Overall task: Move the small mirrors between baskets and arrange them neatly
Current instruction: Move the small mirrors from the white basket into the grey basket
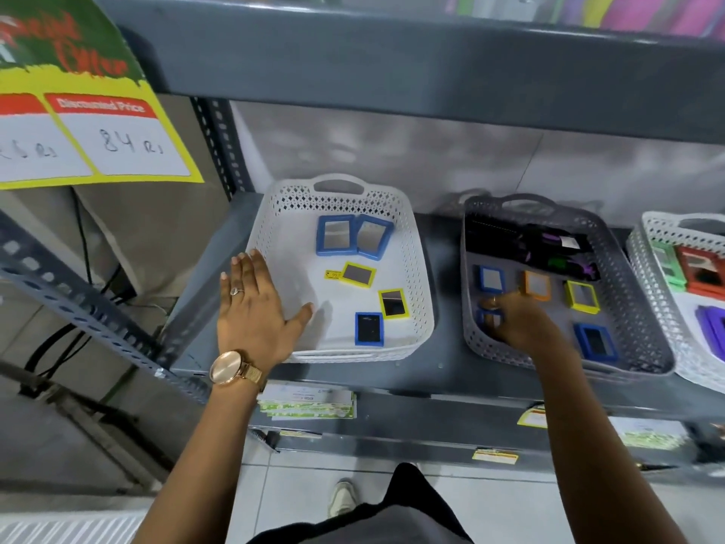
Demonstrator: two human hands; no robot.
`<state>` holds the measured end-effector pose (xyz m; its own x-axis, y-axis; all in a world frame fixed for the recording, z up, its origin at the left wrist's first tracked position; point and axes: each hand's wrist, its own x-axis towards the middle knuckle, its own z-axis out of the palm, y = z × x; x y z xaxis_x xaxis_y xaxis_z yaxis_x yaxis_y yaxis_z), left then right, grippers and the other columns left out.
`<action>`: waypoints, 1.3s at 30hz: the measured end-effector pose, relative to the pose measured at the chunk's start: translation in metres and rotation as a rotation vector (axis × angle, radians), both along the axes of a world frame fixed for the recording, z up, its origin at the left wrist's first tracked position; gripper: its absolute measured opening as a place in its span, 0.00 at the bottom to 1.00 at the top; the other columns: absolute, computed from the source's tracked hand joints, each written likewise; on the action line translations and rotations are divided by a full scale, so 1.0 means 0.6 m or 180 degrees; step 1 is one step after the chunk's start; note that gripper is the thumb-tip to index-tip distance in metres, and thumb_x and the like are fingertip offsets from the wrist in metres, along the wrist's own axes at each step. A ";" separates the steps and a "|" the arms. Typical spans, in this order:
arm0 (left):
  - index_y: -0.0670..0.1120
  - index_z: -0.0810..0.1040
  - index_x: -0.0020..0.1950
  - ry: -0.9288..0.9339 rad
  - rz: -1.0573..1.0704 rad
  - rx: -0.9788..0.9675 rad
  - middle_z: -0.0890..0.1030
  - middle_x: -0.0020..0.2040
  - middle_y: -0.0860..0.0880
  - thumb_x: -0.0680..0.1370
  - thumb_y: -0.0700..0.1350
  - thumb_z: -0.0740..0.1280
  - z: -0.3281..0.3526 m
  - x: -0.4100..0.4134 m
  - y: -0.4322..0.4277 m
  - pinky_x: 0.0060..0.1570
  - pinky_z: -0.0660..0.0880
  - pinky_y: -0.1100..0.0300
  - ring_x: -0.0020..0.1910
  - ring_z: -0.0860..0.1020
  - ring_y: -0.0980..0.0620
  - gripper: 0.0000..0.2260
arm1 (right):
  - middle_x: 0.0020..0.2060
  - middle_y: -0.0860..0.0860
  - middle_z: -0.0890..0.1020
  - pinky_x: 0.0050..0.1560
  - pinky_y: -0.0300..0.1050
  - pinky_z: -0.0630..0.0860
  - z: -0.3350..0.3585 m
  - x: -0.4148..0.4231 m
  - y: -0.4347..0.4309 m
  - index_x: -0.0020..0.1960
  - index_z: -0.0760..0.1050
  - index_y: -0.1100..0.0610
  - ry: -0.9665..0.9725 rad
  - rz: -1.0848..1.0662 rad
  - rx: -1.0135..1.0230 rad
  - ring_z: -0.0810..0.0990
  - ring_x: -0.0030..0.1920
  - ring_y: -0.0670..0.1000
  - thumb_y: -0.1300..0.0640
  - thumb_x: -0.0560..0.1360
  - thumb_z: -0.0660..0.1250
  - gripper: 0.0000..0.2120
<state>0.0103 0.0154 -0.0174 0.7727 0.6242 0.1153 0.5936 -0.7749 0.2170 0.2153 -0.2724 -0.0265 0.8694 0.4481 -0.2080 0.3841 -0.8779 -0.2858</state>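
Observation:
A white basket (421,268) on the grey shelf holds two larger blue-framed mirrors (336,235) side by side at the back, two yellow-framed small mirrors (357,274) and a blue small mirror (369,329) at the front. My left hand (255,304) lies flat and open over the basket's left rim. To the right, a grey basket (631,308) holds blue (491,279), orange (536,285), yellow (582,296) and blue (595,342) small mirrors. My right hand (514,320) reaches into its left side, fingers closing around a blue-framed small mirror (487,318), partly hidden.
Dark combs and packets (529,245) fill the back of the grey basket. Another white basket (651,265) with green, red and purple items stands at the far right. A shelf board (392,60) hangs overhead. A yellow price sign (90,123) is at upper left.

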 end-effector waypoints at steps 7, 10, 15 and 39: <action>0.36 0.46 0.75 -0.0011 0.0005 0.0016 0.51 0.77 0.35 0.69 0.66 0.52 -0.001 -0.001 0.000 0.76 0.44 0.47 0.77 0.49 0.40 0.46 | 0.59 0.61 0.81 0.59 0.51 0.77 -0.013 0.009 -0.004 0.62 0.77 0.59 0.0077 -0.0027 0.0084 0.80 0.58 0.60 0.64 0.71 0.69 0.19; 0.36 0.44 0.76 0.0060 0.0010 0.0034 0.50 0.77 0.35 0.69 0.67 0.51 -0.002 -0.001 0.001 0.75 0.42 0.48 0.77 0.48 0.40 0.46 | 0.66 0.59 0.75 0.64 0.51 0.71 0.026 0.000 0.003 0.67 0.71 0.58 0.0093 0.0029 -0.0292 0.74 0.65 0.59 0.64 0.69 0.71 0.27; 0.37 0.42 0.76 0.0139 -0.0003 0.0044 0.48 0.77 0.35 0.73 0.65 0.58 0.001 0.001 0.000 0.76 0.42 0.48 0.77 0.46 0.41 0.45 | 0.68 0.58 0.70 0.66 0.52 0.67 0.125 -0.049 0.055 0.70 0.68 0.56 -0.0624 0.0246 0.0450 0.69 0.68 0.59 0.62 0.70 0.72 0.29; 0.37 0.44 0.76 0.0071 -0.0014 0.0061 0.49 0.77 0.34 0.74 0.64 0.58 0.003 0.001 -0.003 0.75 0.40 0.48 0.77 0.46 0.41 0.44 | 0.40 0.51 0.83 0.40 0.37 0.76 0.133 -0.103 0.140 0.48 0.79 0.59 -0.0558 0.0467 0.1129 0.79 0.36 0.47 0.62 0.64 0.73 0.13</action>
